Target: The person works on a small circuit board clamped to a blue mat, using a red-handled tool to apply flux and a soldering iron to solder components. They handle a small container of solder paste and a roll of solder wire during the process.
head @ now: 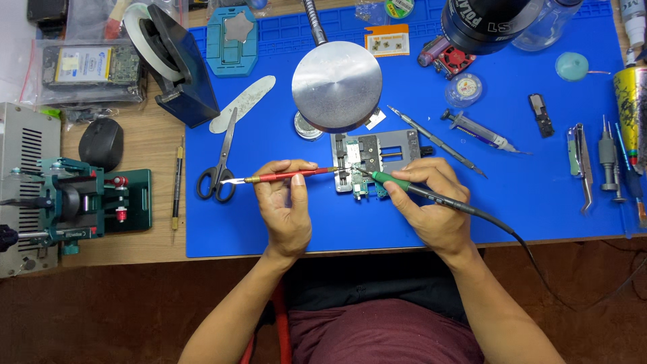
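A small green circuit board (364, 176) is clamped in a grey metal holder (377, 156) near the middle of the blue work mat (539, 209), just below a round metal disc on a gooseneck (336, 85), so that the board is kept flat and fixed while both hands are brought to it. The left hand (286, 209) is closed around a red-handled tool (286, 176), which is pinched between thumb and fingers and laid almost level, its tip being pointed rightward at the board's left edge; a low angle of this kind seems suited to steadying or lifting a small part. The right hand (428, 205) is curled in a pen-like grip about a green-handled soldering iron (397, 183), whose black cable (519, 239) is trailed off the mat's near edge toward the lower right, out of the way of the work. The two tips are brought close together over the board, though whether they touch it cannot be told. Both wrists appear to be rested on the mat, probably for steadiness. Scissors (219, 168) are left just beside the left hand, and tweezers (581, 165) and other small tools are set well apart at the right.
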